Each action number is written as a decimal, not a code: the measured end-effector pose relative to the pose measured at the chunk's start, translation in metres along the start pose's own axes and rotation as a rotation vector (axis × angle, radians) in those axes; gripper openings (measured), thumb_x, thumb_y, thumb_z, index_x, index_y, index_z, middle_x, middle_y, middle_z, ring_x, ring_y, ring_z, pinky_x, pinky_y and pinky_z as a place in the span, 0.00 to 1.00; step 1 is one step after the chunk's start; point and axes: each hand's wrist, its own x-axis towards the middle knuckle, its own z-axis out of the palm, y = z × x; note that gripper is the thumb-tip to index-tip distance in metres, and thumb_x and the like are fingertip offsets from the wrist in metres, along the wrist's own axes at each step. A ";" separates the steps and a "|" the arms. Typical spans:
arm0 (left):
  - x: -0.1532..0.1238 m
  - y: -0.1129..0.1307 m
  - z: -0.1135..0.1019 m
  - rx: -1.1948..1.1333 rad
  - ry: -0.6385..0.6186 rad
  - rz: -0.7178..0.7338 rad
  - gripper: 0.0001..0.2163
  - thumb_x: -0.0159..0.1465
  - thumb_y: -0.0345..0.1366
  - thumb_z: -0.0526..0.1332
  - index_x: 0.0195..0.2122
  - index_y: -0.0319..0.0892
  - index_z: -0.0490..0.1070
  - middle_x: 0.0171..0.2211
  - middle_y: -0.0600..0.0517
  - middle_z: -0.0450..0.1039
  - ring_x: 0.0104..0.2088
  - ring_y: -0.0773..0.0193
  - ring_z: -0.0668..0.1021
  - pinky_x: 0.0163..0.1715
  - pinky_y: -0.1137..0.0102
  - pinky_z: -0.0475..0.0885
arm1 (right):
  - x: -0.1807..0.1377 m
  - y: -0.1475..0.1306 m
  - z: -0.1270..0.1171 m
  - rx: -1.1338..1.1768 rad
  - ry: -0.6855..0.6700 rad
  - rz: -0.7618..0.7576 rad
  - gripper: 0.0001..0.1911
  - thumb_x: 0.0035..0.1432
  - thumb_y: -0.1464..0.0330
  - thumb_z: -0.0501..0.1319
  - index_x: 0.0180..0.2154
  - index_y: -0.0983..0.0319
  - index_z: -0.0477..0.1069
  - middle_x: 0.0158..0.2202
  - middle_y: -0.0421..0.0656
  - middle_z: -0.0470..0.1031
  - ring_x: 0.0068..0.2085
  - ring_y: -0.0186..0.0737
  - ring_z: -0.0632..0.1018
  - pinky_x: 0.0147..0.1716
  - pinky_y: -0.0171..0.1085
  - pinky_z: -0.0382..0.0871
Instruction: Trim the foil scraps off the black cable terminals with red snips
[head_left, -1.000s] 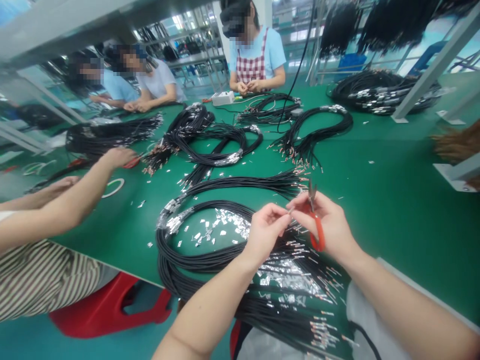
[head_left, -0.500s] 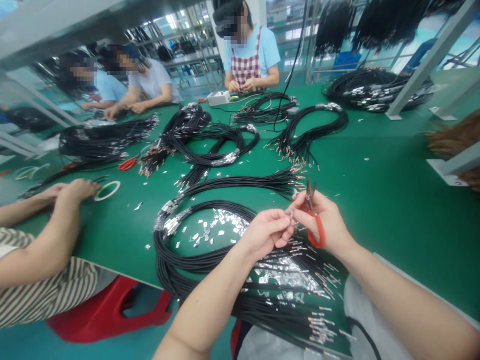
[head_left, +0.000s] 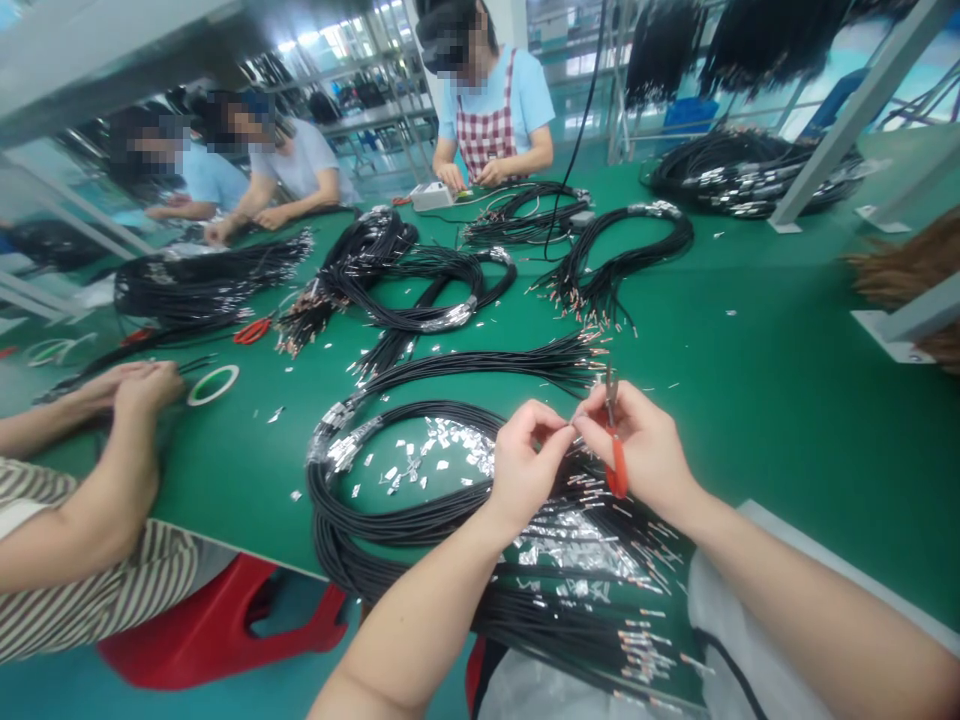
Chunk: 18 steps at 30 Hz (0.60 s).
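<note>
My right hand (head_left: 637,440) has red-handled scissors (head_left: 616,465) tucked in it, blades pointing up and away. Its thumb and forefinger meet the fingertips of my left hand (head_left: 529,455) in a pinch. What sits between those fingertips is too small to make out; it seems to be a cable end. Below both hands lies a bundle of black cables (head_left: 420,520), curved round on the left, with stripped copper and foil ends at the right. Foil scraps (head_left: 555,550) are scattered beneath and among the cables.
On the green table (head_left: 780,420) lie more cable coils (head_left: 442,290), a tape roll (head_left: 214,385) and other red-handled scissors (head_left: 252,331). A co-worker's hands (head_left: 142,390) work at the left; several people sit across. A metal post (head_left: 825,130) stands at the right.
My left hand has turned, with its thumb and forefinger now pinching at the right fingertips. The scissors have swung slightly left and more upright in my right hand.
</note>
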 end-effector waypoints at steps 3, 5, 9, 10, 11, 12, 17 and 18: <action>0.001 0.000 -0.001 -0.119 -0.062 -0.139 0.07 0.56 0.36 0.63 0.27 0.40 0.67 0.24 0.55 0.66 0.24 0.71 0.68 0.25 0.74 0.64 | 0.001 0.000 -0.001 0.027 -0.011 -0.016 0.05 0.51 0.71 0.62 0.29 0.60 0.65 0.27 0.37 0.68 0.28 0.33 0.71 0.29 0.34 0.65; 0.001 0.001 -0.002 -0.231 -0.125 -0.229 0.07 0.56 0.37 0.63 0.28 0.39 0.67 0.23 0.56 0.65 0.22 0.72 0.66 0.23 0.74 0.63 | 0.004 0.001 -0.002 0.048 -0.017 -0.018 0.06 0.50 0.72 0.62 0.30 0.60 0.64 0.27 0.37 0.69 0.28 0.32 0.71 0.29 0.34 0.65; 0.000 0.006 -0.004 -0.365 -0.242 -0.262 0.08 0.56 0.37 0.63 0.27 0.39 0.67 0.22 0.55 0.65 0.22 0.72 0.66 0.24 0.74 0.62 | 0.008 0.007 -0.005 0.070 0.006 0.030 0.07 0.50 0.72 0.62 0.29 0.60 0.63 0.26 0.36 0.68 0.27 0.32 0.71 0.29 0.34 0.66; 0.000 0.008 -0.004 -0.355 -0.242 -0.240 0.07 0.56 0.37 0.62 0.27 0.39 0.68 0.23 0.55 0.65 0.24 0.72 0.66 0.26 0.73 0.63 | 0.009 0.009 -0.005 0.092 0.007 0.060 0.08 0.49 0.71 0.64 0.29 0.60 0.63 0.25 0.36 0.68 0.27 0.32 0.71 0.29 0.34 0.66; -0.001 0.009 -0.005 -0.321 -0.217 -0.202 0.06 0.57 0.36 0.62 0.27 0.39 0.68 0.25 0.54 0.66 0.26 0.71 0.67 0.29 0.72 0.64 | 0.009 0.009 -0.004 0.129 -0.003 0.095 0.10 0.48 0.70 0.65 0.29 0.60 0.63 0.25 0.35 0.67 0.26 0.32 0.70 0.28 0.34 0.66; -0.001 0.009 -0.005 -0.268 -0.174 -0.153 0.06 0.57 0.36 0.62 0.27 0.40 0.69 0.27 0.54 0.67 0.29 0.69 0.69 0.32 0.72 0.65 | 0.008 0.009 -0.003 0.180 -0.031 0.130 0.11 0.47 0.69 0.66 0.30 0.60 0.62 0.24 0.34 0.66 0.25 0.31 0.70 0.27 0.34 0.66; -0.001 0.011 -0.008 -0.010 -0.026 0.013 0.03 0.57 0.34 0.62 0.29 0.41 0.72 0.37 0.50 0.66 0.42 0.63 0.70 0.37 0.70 0.67 | 0.000 0.001 0.009 0.434 -0.204 0.223 0.12 0.49 0.67 0.66 0.31 0.60 0.62 0.26 0.34 0.66 0.26 0.29 0.70 0.28 0.32 0.67; -0.001 0.011 -0.008 -0.001 -0.030 0.013 0.03 0.57 0.35 0.62 0.29 0.41 0.72 0.38 0.49 0.66 0.40 0.63 0.70 0.35 0.71 0.67 | -0.002 -0.001 0.011 0.449 -0.206 0.226 0.13 0.48 0.67 0.66 0.32 0.59 0.62 0.26 0.34 0.66 0.26 0.29 0.71 0.28 0.32 0.67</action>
